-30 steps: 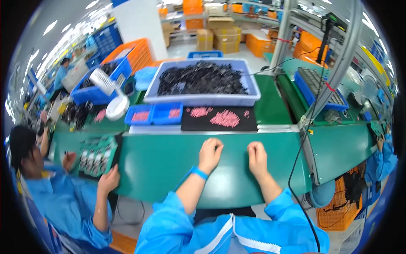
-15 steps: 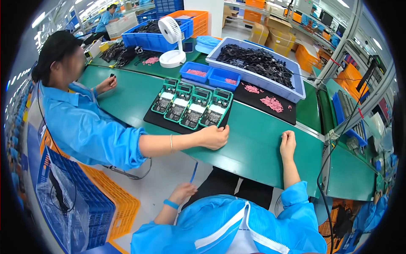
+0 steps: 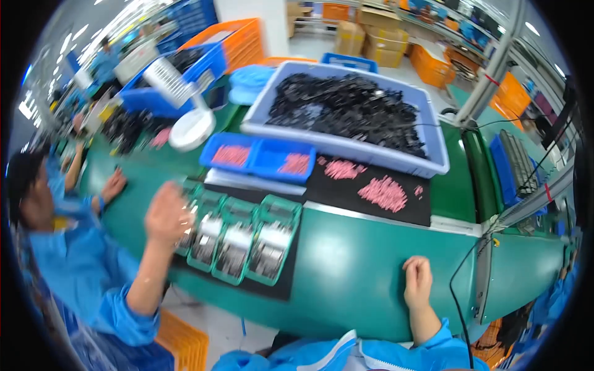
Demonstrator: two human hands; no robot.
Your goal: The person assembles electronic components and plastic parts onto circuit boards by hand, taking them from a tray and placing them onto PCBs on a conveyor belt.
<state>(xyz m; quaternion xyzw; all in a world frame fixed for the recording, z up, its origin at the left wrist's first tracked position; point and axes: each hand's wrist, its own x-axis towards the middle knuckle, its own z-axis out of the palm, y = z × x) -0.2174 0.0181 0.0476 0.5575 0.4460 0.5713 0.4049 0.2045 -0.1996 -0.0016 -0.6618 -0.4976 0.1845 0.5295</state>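
Observation:
My right hand [image 3: 418, 281] rests on the green tabletop [image 3: 346, 297], its fingers curled into a loose fist with nothing showing in them. My left hand is out of view. Left of centre, several green frames [image 3: 232, 247] holding dark boards with white strips lie side by side on a black mat [image 3: 291, 272]. Over the leftmost frame hovers a co-worker's blurred hand [image 3: 167, 216]; whether it holds anything I cannot make out.
Two joined blue bins [image 3: 257, 157] hold small pink pieces, and pink piles [image 3: 383, 193] lie on a dark mat. Behind stands a large pale-blue tub [image 3: 436, 148] of black parts. A white fan [image 3: 192, 128] stands left. A metal post and black cable [image 3: 456, 303] are right.
The view has swung, shifting the table contents left and lower. My left hand has dropped out of view. The co-worker's hand has moved from the mat's near edge to over the leftmost frame.

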